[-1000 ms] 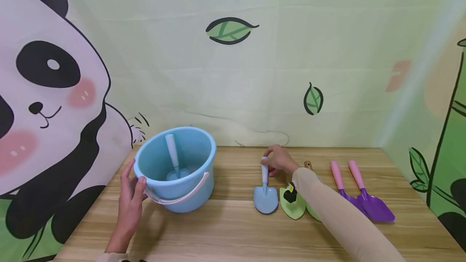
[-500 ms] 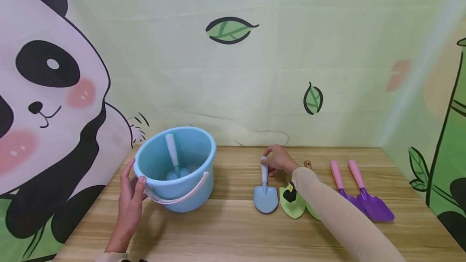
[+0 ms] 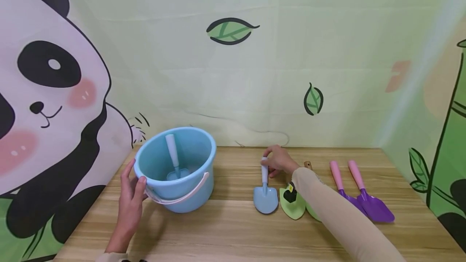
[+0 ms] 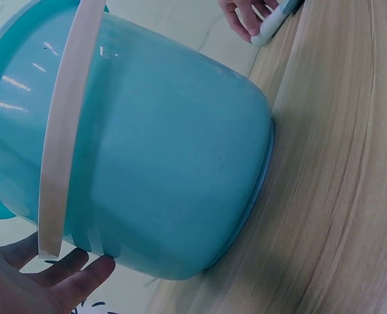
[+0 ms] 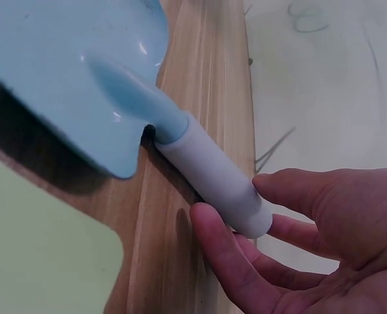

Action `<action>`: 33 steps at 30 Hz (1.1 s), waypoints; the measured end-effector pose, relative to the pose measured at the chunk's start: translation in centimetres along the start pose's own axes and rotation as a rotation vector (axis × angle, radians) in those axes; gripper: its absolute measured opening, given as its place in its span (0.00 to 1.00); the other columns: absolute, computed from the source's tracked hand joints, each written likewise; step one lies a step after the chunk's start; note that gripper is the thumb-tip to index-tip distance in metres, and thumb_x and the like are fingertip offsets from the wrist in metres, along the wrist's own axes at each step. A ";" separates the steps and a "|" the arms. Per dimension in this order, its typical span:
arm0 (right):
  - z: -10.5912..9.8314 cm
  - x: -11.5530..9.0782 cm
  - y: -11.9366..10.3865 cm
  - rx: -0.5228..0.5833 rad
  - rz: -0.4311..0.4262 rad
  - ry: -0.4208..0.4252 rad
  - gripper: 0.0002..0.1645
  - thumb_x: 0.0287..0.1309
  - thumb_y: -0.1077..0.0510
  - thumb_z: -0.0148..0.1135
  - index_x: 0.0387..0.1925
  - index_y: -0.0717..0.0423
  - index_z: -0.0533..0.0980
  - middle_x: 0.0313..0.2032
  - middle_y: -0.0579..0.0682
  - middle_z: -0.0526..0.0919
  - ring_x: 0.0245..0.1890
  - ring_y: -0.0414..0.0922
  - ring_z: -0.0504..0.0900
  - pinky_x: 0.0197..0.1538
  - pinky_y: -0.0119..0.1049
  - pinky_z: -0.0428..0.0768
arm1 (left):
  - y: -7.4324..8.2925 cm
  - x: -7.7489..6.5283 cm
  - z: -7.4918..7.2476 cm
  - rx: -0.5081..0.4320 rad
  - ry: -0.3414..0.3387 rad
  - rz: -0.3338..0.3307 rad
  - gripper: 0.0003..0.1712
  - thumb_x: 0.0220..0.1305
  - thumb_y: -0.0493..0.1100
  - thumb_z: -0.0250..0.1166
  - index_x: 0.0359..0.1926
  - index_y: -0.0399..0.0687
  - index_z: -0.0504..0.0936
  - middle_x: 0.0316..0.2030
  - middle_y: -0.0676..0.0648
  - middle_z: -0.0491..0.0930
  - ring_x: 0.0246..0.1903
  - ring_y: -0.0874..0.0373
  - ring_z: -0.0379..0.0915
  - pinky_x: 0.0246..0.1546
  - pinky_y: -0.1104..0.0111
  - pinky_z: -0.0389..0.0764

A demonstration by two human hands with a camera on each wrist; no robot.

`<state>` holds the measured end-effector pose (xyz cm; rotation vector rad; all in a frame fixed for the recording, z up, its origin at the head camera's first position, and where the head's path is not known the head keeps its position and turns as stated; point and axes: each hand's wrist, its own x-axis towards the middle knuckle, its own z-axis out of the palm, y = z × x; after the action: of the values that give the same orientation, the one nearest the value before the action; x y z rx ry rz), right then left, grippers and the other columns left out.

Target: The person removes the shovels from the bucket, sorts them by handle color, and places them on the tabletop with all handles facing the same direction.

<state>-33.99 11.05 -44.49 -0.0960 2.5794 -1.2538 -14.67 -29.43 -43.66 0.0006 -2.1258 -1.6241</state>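
Observation:
My left hand [image 3: 130, 197] rests against the outside of a light blue bucket [image 3: 189, 195], its fingers and thumb at the left rim. In the left wrist view, fingertips touch the bucket wall near the pale carrying handle [image 4: 63, 124]. One blue trowel [image 3: 172, 153] with a white handle leans inside the bucket. At the back of the table, my right hand [image 3: 280, 160] pinches the end of the white handle of a second blue trowel [image 3: 265, 200]. That trowel's blade points toward me. The right wrist view shows thumb and fingers on both sides of the handle [image 5: 213, 176].
Green trowels [image 3: 293, 205] lie just right of the blue one, partly covered by my right sleeve [image 3: 338, 213]. Farther right are two purple trowels [image 3: 376, 208] with pink handles. A cloth backdrop [image 3: 236, 92] with a panda print rises behind the wooden table [image 3: 225, 237].

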 end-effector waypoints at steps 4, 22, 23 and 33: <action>-0.3 -0.1 -0.1 -0.021 -0.001 -0.013 0.18 0.66 0.63 0.67 0.55 0.63 0.75 0.34 0.62 0.82 0.22 0.50 0.85 0.29 0.41 0.86 | 0.0 -0.1 0.1 -0.003 -0.002 0.005 0.35 0.82 0.47 0.48 0.82 0.66 0.46 0.76 0.39 0.57 0.71 0.37 0.58 0.43 0.76 0.78; -3.6 -1.3 -2.6 -0.183 -0.075 -0.053 0.27 0.69 0.58 0.65 0.64 0.66 0.71 0.51 0.65 0.74 0.37 0.59 0.84 0.36 0.48 0.87 | -0.2 0.1 0.1 -0.011 0.003 0.002 0.35 0.82 0.46 0.48 0.82 0.67 0.47 0.76 0.40 0.57 0.72 0.37 0.58 0.43 0.77 0.77; -3.7 -1.4 -2.6 -0.190 -0.079 -0.054 0.27 0.69 0.57 0.65 0.63 0.66 0.71 0.53 0.65 0.74 0.38 0.58 0.84 0.36 0.48 0.87 | -0.1 0.1 0.1 -0.012 0.003 0.000 0.35 0.82 0.47 0.48 0.82 0.67 0.47 0.76 0.40 0.58 0.72 0.37 0.58 0.43 0.77 0.77; -4.2 -1.2 -3.2 -0.287 -0.107 -0.049 0.27 0.68 0.55 0.67 0.63 0.62 0.72 0.61 0.65 0.71 0.38 0.60 0.85 0.33 0.47 0.87 | -0.1 0.1 0.0 0.012 -0.004 -0.012 0.35 0.82 0.47 0.47 0.82 0.67 0.45 0.77 0.40 0.56 0.72 0.35 0.57 0.50 0.60 0.79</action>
<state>-34.17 12.47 -39.26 -0.3206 2.7244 -0.8928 -14.81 -29.55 -43.71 0.0142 -2.1422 -1.6201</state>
